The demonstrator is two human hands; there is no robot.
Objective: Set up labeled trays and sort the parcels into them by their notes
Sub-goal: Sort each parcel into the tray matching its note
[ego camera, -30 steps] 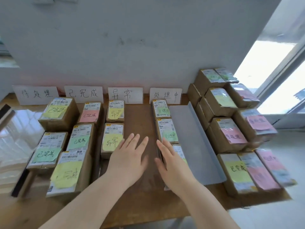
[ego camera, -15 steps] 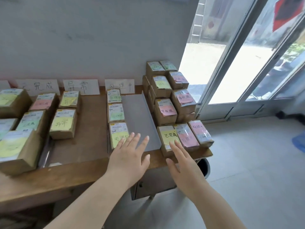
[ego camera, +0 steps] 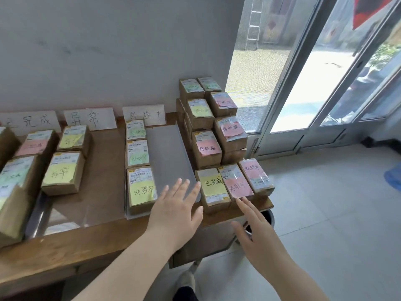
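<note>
A clear tray (ego camera: pixel 171 157) below the paper label 处理中 (ego camera: pixel 144 115) holds three brown parcels in a column, the nearest with a yellow note (ego camera: pixel 142 191). To its right is an unsorted stack of parcels (ego camera: pixel 217 127); in the front row lie one with a yellow note (ego camera: pixel 213 183) and two with pink notes (ego camera: pixel 237 186). My left hand (ego camera: pixel 175 213) hovers open over the tray's near right corner. My right hand (ego camera: pixel 258 237) is open too, its fingertips just short of the pink-noted parcel. Both hands hold nothing.
Further left, trays under the labels 异常 (ego camera: pixel 90 118) and 已完成 (ego camera: pixel 29 122) hold more noted parcels (ego camera: pixel 63 172). The wooden table (ego camera: pixel 91 242) ends just right of the stack. Glass doors (ego camera: pixel 325 83) and a tiled floor lie to the right.
The view has swung right, from the trays toward the unsorted stack. My right hand has moved off the tray's parcels and now reaches toward the front row of the stack; my left hand followed.
</note>
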